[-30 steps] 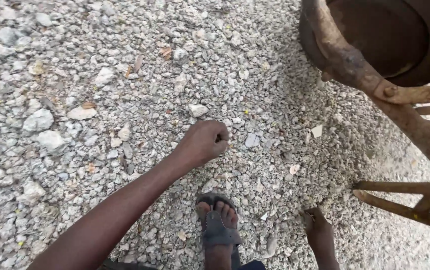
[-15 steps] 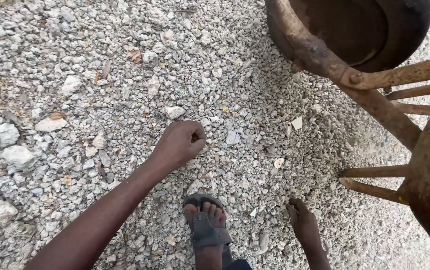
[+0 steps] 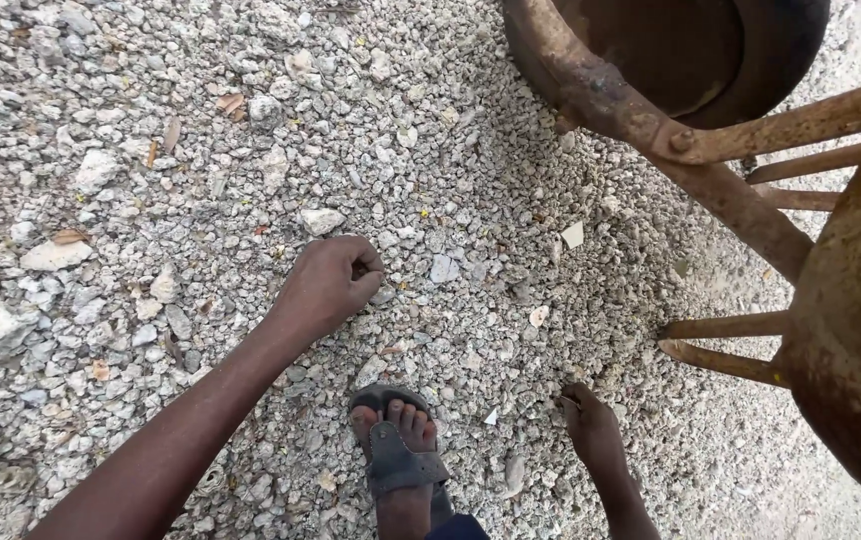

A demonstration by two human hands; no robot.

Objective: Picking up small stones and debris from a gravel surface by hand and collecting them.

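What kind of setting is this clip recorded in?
Likely an outdoor work yard or building site: loose gravel covers the ground, with a rusty wheelbarrow frame and its wheel alongside.

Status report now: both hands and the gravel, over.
Left hand curled, knuckles down on gravel. Right hand low at gravel, fingers bent. Rusty wheelbarrow frame close on right; sandalled foot between hands.

Pale grey gravel (image 3: 200,150), rust-brown wheelbarrow (image 3: 850,300), grey sandal (image 3: 400,462).
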